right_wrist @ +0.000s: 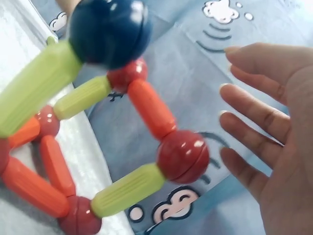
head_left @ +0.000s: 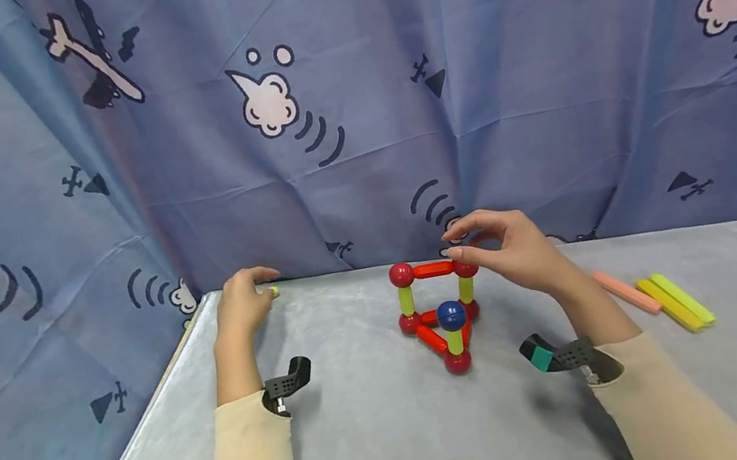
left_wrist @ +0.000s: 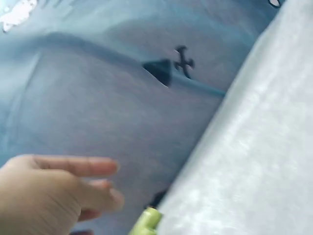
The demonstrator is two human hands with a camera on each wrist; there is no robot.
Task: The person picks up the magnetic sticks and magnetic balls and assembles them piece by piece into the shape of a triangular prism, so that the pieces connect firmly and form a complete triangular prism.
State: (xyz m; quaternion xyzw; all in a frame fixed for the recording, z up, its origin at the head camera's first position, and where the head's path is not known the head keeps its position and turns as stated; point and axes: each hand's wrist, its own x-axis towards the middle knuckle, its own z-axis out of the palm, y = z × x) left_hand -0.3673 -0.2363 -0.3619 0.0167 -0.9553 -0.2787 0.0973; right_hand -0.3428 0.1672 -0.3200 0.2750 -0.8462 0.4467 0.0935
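Note:
A construction of magnetic sticks and balls stands mid-table. Its base is a triangle of red sticks [head_left: 431,340] joined by red balls [head_left: 459,363]. Yellow-green sticks [head_left: 407,301] rise from the corners; one carries a blue ball [head_left: 452,315], while a red stick [head_left: 434,269] links the two red balls on top of the others. Beside the top right red ball [right_wrist: 183,156] is my right hand [head_left: 509,250], fingers spread and holding nothing. At the table's far left, my left hand [head_left: 244,307] hovers near a yellow-green stick [left_wrist: 145,223], fingers loosely extended and apart from it.
To the right lie a salmon stick [head_left: 627,291], a yellow stick [head_left: 670,305] and a yellow-green stick [head_left: 682,299]. A blue patterned curtain [head_left: 353,101] hangs right behind the table [head_left: 376,442] and along its left edge.

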